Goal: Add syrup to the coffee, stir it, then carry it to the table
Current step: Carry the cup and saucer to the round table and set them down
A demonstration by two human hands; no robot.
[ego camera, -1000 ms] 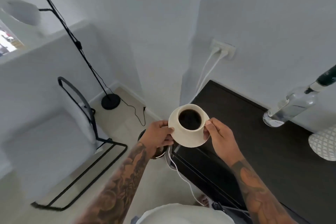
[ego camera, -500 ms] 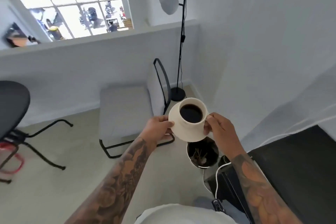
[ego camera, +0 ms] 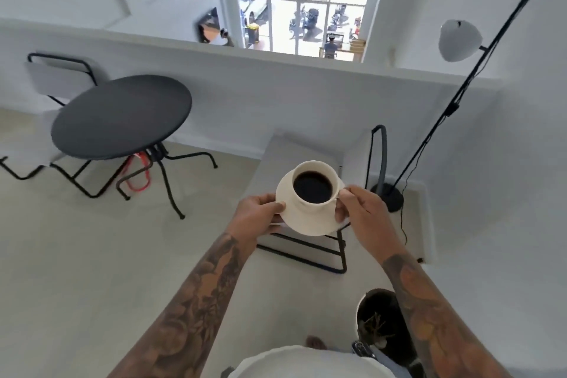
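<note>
The coffee cup (ego camera: 313, 189), nearly full of dark coffee, sits on a saucer (ego camera: 306, 218) carried in mid-air: the left hand (ego camera: 257, 215) pinches the saucer's near-left rim with curled fingers (ego camera: 277, 207), while the right hand (ego camera: 360, 215) grips the right rim, its thumb by the cup's lip. The round black surface (ego camera: 121, 116) stands well apart, ahead and left of the fingers. Judging risks: a jolt or tilt mid-stride could slop coffee over, and the cup might slide on its saucer
</note>
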